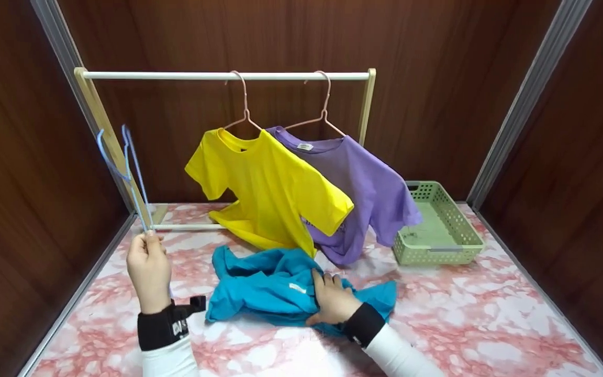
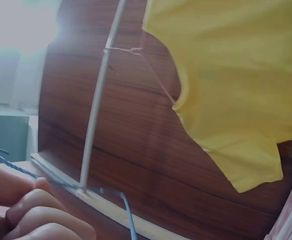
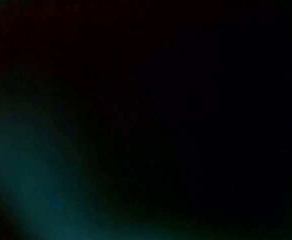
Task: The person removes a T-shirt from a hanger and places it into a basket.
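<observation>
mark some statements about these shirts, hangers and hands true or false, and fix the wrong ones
1. The left hand holds a blue hanger. True.
2. The right hand touches the teal garment. True.
3. The teal garment hangs from the rail. False: it lies on the table.
4. The yellow shirt and purple shirt hang on pink hangers. True.
5. In the head view, the purple shirt covers part of the yellow shirt. False: the yellow shirt overlaps the purple shirt.

Pink-marbled tabletop | crumpled teal shirt | green basket | rack, apparently resting there
</observation>
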Available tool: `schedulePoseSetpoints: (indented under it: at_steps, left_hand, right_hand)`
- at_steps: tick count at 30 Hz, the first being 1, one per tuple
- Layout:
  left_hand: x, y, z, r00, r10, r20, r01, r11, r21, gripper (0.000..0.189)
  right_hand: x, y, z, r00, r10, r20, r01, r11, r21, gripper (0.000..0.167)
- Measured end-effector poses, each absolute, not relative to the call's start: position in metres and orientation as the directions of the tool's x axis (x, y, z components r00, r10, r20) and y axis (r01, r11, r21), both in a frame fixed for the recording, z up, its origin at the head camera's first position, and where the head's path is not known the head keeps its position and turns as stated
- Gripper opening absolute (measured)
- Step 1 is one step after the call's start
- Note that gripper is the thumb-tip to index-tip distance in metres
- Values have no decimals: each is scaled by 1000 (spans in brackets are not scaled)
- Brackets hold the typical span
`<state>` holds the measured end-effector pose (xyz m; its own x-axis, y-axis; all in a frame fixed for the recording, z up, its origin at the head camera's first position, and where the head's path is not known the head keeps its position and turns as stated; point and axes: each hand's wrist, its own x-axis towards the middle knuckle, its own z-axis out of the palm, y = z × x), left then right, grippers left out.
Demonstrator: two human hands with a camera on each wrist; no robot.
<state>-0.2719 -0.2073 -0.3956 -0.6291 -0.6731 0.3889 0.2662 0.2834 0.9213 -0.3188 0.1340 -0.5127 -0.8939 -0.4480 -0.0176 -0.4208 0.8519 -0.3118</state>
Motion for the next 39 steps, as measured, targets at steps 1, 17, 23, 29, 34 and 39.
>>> schedulePoseSetpoints:
  at_steps: [1, 17, 23, 29, 34, 39]
  left_hand:
    - [-275, -210, -395, -638, -671, 379, 258, 277, 926, 29]
    - [-333, -255, -357, -816, -541, 205, 232, 18, 973, 24]
    - [-353, -262, -338, -867, -477, 144, 209, -87, 974, 23]
    - [-365, -269, -313, -906, -416, 73, 164, -188, 969, 22]
    - [-363, -268, -289, -915, -399, 58, 163, -235, 958, 22]
    - [-370, -273, -275, -918, -393, 57, 168, -255, 952, 23]
  right_hand:
    - [-320, 136, -513, -881, -473, 3, -450, 838, -309, 106]
    - [-346, 207, -496, -863, -400, 310, -500, 582, -641, 44]
    - [-335, 242, -470, -891, -234, 389, -452, 538, -711, 47]
    - [-316, 294, -437, -941, -124, 314, -329, 546, -770, 61]
    - [-305, 348, -420, -945, -86, 314, -299, 609, -734, 64]
    - [-304, 398, -398, -892, -56, 448, -379, 631, -676, 51]
